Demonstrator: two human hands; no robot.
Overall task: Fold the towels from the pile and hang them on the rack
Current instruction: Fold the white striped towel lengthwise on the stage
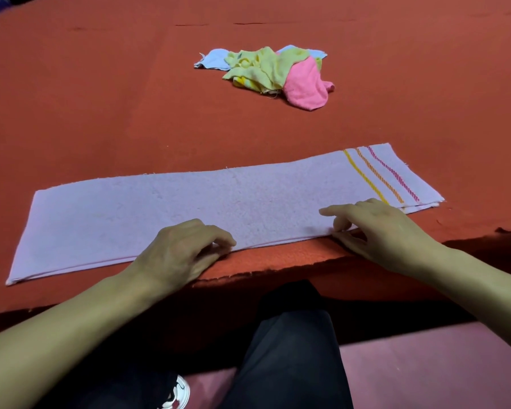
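A lilac towel [189, 208] with yellow, orange and pink stripes at its right end lies folded into a long strip near the table's front edge. My left hand [183, 249] is at the middle of the strip's near edge, its curled fingers pinching that edge. My right hand [378, 228] is further right on the same edge, thumb against the edge and fingers on top, index stretched out. A pile of towels [266, 72] in blue, yellow and pink lies crumpled further back at the centre. No rack is in view.
The table is covered with a red cloth [101, 113] whose frayed front edge [278, 270] runs just under my hands. Below it are my dark trousers [292, 349], a white shoe [177, 394] and a pinkish floor [425, 373].
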